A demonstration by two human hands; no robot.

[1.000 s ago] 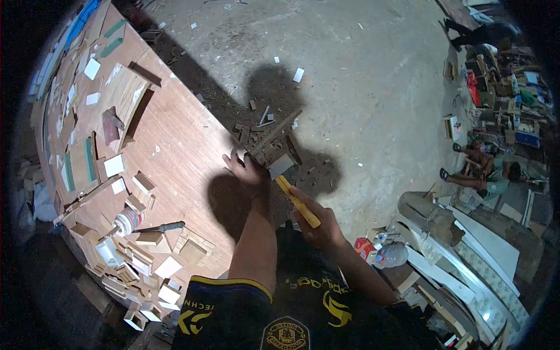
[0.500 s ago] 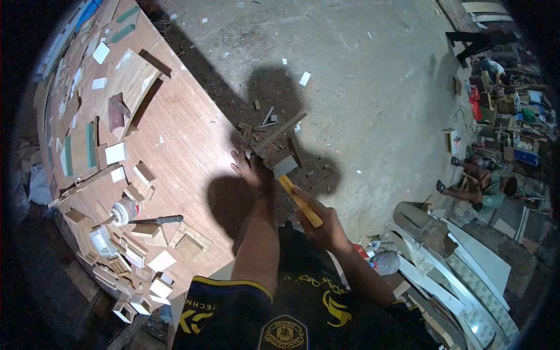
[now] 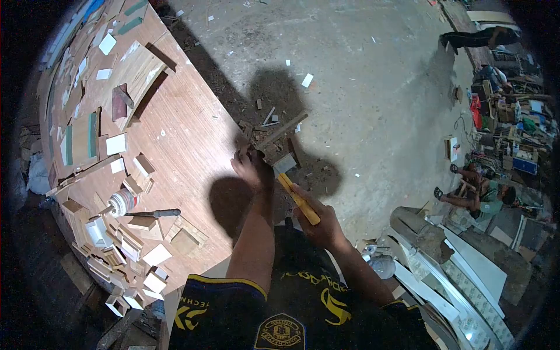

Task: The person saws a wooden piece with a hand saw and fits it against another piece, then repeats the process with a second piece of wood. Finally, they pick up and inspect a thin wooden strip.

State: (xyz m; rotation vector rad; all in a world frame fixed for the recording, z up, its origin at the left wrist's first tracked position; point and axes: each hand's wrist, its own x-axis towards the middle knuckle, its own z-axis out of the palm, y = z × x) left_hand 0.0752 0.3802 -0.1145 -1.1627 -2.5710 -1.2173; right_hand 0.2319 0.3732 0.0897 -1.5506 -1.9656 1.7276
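My right hand (image 3: 319,224) grips the yellow handle of a chisel (image 3: 296,197), its wide metal blade (image 3: 284,164) resting against a small wooden piece (image 3: 274,146) at the edge of the brown plywood table (image 3: 181,146). My left hand (image 3: 249,168) is curled around that piece, its fingers closed over it at the table's edge. A long thin wooden strip (image 3: 281,130) sticks out from the piece over the floor.
Several small wood blocks and white squares (image 3: 140,245) crowd the table's left and near side, with a glue pot (image 3: 121,202) and a dark-handled tool (image 3: 153,213). Wood scraps litter the concrete floor (image 3: 361,87). A person (image 3: 475,192) sits at right by stacked boards (image 3: 461,268).
My left hand's fingers, spread a second ago, have curled shut on the wooden piece. The chisel and right hand have barely shifted. The view has drifted slightly.
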